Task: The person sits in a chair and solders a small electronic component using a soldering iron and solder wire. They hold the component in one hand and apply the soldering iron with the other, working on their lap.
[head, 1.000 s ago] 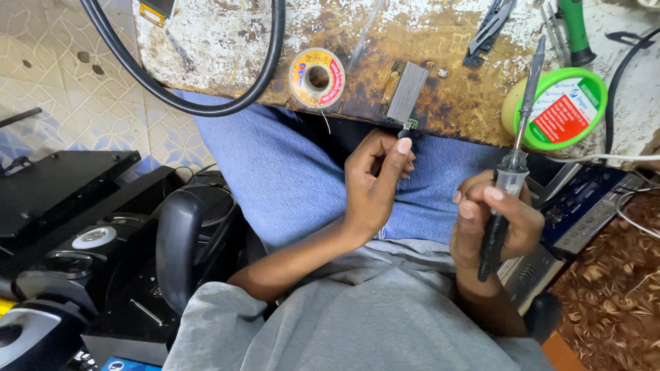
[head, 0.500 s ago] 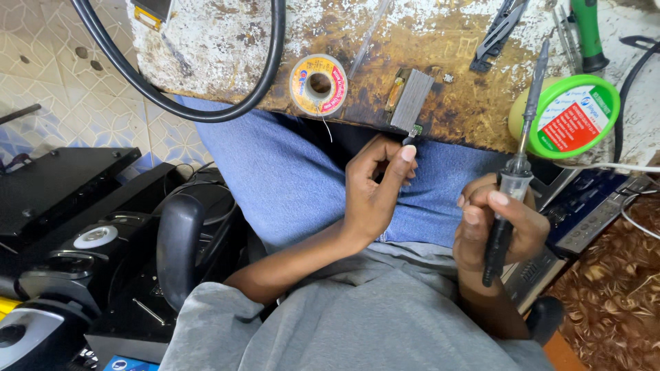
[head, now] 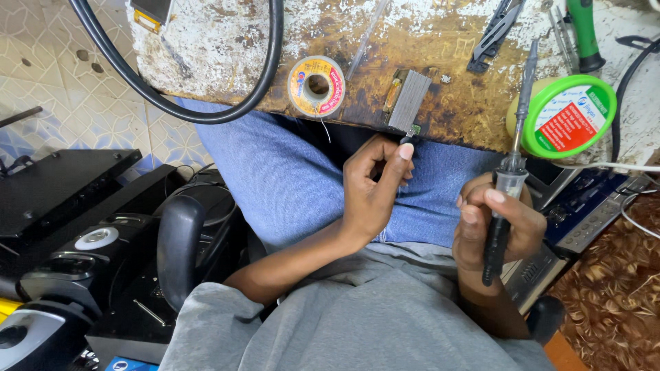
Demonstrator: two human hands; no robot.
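Two hands busy: my left hand (head: 375, 185) pinches the small green board (head: 414, 130) at the worktop (head: 440, 62) edge, 12 o'clock of my lap; right hand (head: 491, 230), grip closed round the soldering iron (head: 509, 172), should next bring its tip down steadily.

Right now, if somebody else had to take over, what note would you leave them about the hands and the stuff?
Left hand: fingertips pinch a small green board that sticks out from under the grey ribbed block at the bench edge.
Right hand: closed grip on the soldering iron, tip up and off the board.
Solder spool lies on the bench left of the block; a green-lidded round tin lies to the right.
Done: board held, iron in hand.
Left: the iron has not met the board yet.
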